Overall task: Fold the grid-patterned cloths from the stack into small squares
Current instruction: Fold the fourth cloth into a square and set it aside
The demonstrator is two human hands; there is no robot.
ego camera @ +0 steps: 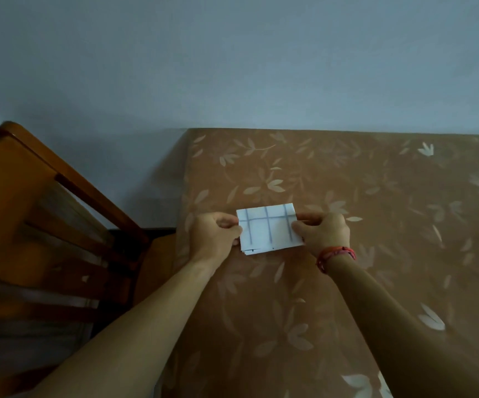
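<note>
A white cloth with grey grid lines is folded into a small rectangle above the table, with layered edges showing along its lower side. My left hand pinches its left edge and my right hand pinches its right edge. A red band circles my right wrist. No stack of other cloths is in view.
The table carries a brown cloth with a pale leaf pattern and reaches back to a plain wall. A wooden chair stands close at the left, its backrest beside the table's left edge.
</note>
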